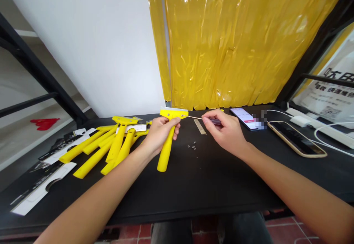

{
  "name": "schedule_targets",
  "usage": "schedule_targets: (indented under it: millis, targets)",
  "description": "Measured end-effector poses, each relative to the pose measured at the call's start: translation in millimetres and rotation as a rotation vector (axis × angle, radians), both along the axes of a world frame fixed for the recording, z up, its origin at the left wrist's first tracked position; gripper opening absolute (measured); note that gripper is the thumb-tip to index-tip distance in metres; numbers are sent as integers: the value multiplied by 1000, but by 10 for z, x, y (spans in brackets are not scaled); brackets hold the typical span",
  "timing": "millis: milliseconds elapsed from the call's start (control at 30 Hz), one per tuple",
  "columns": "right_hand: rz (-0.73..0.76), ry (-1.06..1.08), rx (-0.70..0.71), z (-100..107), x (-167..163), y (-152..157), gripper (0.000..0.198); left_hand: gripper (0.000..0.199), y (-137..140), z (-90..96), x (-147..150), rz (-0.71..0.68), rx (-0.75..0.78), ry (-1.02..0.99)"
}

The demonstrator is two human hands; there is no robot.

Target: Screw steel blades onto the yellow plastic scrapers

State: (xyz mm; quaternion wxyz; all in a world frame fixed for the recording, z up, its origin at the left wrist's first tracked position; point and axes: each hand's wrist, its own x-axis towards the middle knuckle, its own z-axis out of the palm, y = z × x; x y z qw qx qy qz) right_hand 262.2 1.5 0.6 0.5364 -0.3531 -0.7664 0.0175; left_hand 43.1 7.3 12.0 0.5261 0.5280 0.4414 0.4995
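Note:
My left hand [163, 131] is closed round the neck of a yellow scraper [165, 153], whose metal blade edge faces away from me. A screw shows on the left of its head. In my right hand [228, 133] is a screwdriver [215, 121] with a dark handle, its fingers closed on it. The thin shaft points left, and its tip meets the right side of the scraper's head. Several small screws or nuts [193, 147] lie on the black table below. Behind them rests a flat metal strip [199, 126].
Several more yellow scrapers [96, 159] lie piled at left, beside black-and-white cardboard sleeves [45, 188]. To the right are a lit phone [243, 118], a second phone [295, 139] in a tan case, and white cables with a power strip [323, 126]. A yellow plastic curtain [229, 45] hangs behind.

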Motion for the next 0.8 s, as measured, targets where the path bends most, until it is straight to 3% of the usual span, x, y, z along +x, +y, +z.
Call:
schedule_targets:
  millis: [167,567,667,800]
  targets:
    - [-5,-2,-28,7,-9,-12,9,21,-15,-8,25,50,120,66]
    - [53,-46,-110,23,20,-2,12,23,16,-65,16,66,146,114]
    - [26,-48,-182,35,26,5,22,26,-18,-70,23,131,245,219]
    - [-19,-56,-424,38,50,69,52,27,-89,-55,19,264,408,407]
